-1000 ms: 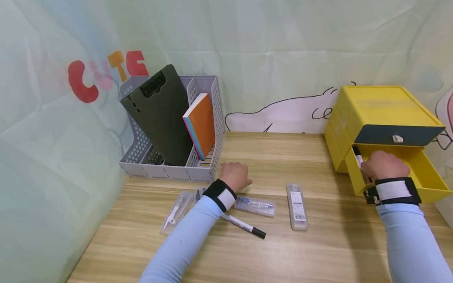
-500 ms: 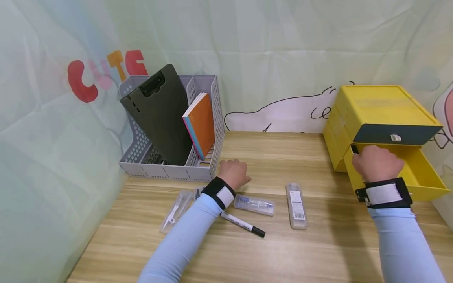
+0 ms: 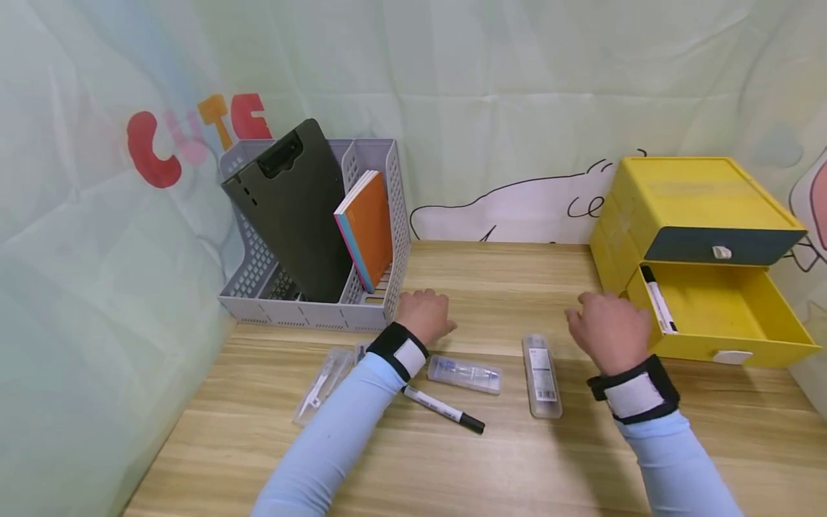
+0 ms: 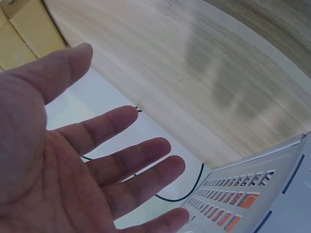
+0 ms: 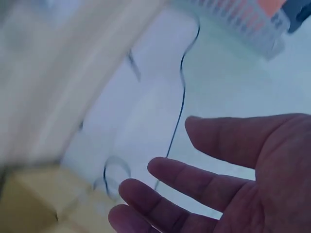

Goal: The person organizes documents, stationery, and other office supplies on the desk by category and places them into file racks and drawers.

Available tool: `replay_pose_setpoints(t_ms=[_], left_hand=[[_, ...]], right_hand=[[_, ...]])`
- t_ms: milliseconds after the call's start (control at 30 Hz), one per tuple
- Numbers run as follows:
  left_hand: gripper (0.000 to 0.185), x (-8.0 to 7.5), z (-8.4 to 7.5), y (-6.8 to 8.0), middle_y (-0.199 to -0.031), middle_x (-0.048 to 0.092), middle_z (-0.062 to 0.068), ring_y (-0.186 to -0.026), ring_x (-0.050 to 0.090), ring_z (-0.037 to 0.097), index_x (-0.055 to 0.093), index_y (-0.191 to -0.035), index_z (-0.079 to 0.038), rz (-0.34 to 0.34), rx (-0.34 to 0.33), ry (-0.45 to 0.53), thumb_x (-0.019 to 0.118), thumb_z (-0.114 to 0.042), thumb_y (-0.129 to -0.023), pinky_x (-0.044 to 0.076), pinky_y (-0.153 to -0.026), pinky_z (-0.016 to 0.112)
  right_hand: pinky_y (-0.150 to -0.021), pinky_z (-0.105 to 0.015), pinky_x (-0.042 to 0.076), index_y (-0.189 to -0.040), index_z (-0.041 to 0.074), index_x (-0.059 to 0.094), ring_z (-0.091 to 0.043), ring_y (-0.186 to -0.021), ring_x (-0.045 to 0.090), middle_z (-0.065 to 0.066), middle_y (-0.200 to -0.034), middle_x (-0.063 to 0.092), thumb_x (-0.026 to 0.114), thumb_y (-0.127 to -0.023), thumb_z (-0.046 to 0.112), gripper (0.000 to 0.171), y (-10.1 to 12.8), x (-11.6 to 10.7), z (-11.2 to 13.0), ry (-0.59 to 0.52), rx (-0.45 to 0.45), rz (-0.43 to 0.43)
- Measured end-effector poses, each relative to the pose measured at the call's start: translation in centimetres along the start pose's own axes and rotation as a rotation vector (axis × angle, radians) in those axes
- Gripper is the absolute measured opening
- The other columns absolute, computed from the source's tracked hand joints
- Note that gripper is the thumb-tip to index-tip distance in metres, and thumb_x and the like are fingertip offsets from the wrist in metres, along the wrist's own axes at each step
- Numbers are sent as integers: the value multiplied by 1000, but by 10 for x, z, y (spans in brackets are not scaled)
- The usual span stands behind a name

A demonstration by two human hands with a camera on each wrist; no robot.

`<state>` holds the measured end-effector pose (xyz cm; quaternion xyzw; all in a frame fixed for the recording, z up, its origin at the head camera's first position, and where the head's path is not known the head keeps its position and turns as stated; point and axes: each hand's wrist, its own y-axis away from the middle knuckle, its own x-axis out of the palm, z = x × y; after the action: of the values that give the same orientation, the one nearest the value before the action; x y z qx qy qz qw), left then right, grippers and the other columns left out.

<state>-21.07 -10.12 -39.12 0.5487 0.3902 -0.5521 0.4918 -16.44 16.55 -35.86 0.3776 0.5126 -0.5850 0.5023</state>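
Note:
My right hand (image 3: 606,327) hovers open and empty over the wooden table (image 3: 491,459), just right of a clear pen case (image 3: 541,374). Its fingers (image 5: 194,182) are spread in the right wrist view. A black-and-white marker (image 3: 658,298) lies along the left side of the open yellow drawer (image 3: 723,316). My left hand (image 3: 423,314) rests open on the table beside the grey file organiser (image 3: 310,312), palm empty with fingers (image 4: 129,160) straight. Below it lie another marker (image 3: 446,411) and a second clear case (image 3: 464,373).
The yellow drawer cabinet (image 3: 691,208) stands at the right, its dark upper drawer (image 3: 720,251) closed. The organiser holds a dark clipboard (image 3: 291,208) and an orange notebook (image 3: 367,226). A third clear packet (image 3: 321,386) lies at the left. A fabric backdrop stands behind.
My right hand left the marker in the yellow drawer, came out and moved left over the table toward the clear case. The left hand stayed put.

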Motion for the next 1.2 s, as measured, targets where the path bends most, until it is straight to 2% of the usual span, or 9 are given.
replay_pose_setpoints(t_ms=[133,233,433,633,733,800,933,1067,1200], left_hand=[[49,0,0,0,-107,67,10,-102,63,28,70,-118,-10,-3,-3,-10,66,-52,-92,48,-89,49],[50,-1,0,0,-108,67,11,-102,63,28,69,-118,-10,-9,-2,-20,65,-52,-92,48,-89,49],[52,-2,1,-1,-109,66,12,-102,63,29,66,-121,-10,-19,2,-30,64,-53,-92,48,-88,50],[55,0,1,-1,-113,65,13,-105,63,29,63,-126,-10,-20,-4,-38,63,-54,-93,48,-90,51],[56,1,0,-1,-114,65,13,-105,62,30,63,-127,-10,-21,-4,-29,64,-54,-92,47,-91,51],[55,0,0,-1,-114,65,13,-106,63,30,63,-127,-10,-23,-1,-24,64,-53,-92,47,-91,51],[54,1,-1,0,-114,66,14,-106,63,30,64,-126,-9,-27,3,-17,65,-52,-92,47,-92,52],[53,2,-2,-1,-112,66,14,-105,63,31,65,-123,-8,-39,9,-18,66,-51,-92,48,-91,52],[53,2,-2,-1,-111,67,14,-104,63,31,66,-121,-8,-44,11,-22,66,-52,-91,48,-89,52]], right_hand=[[-66,-59,48,-108,-1,72,-42,-77,65,-26,-96,69,68,-92,27,33,14,18,23,-27,-85,76],[-66,-57,49,-108,1,73,-39,-79,67,-23,-95,70,70,-91,28,32,24,29,39,-38,-142,112],[-63,-51,51,-101,8,76,-30,-76,68,-13,-88,71,78,-86,34,30,43,47,70,-19,-288,95],[-58,-42,44,-82,14,74,-21,-62,61,-3,-69,65,84,-75,44,32,65,64,96,-19,-439,138],[-57,-39,41,-67,17,65,-16,-56,55,3,-60,57,83,-71,52,39,73,72,103,-1,-491,185],[-57,-38,40,-63,19,59,-14,-54,51,6,-58,53,84,-68,55,44,76,77,106,8,-513,223],[-56,-37,39,-64,19,58,-14,-55,50,5,-59,53,87,-69,45,39,79,85,108,4,-534,264],[-52,-34,37,-64,16,61,-17,-54,53,2,-59,55,84,-72,25,26,79,90,106,5,-551,186],[-50,-34,37,-64,15,61,-16,-52,52,2,-58,54,82,-73,20,23,76,89,103,-10,-528,161]])
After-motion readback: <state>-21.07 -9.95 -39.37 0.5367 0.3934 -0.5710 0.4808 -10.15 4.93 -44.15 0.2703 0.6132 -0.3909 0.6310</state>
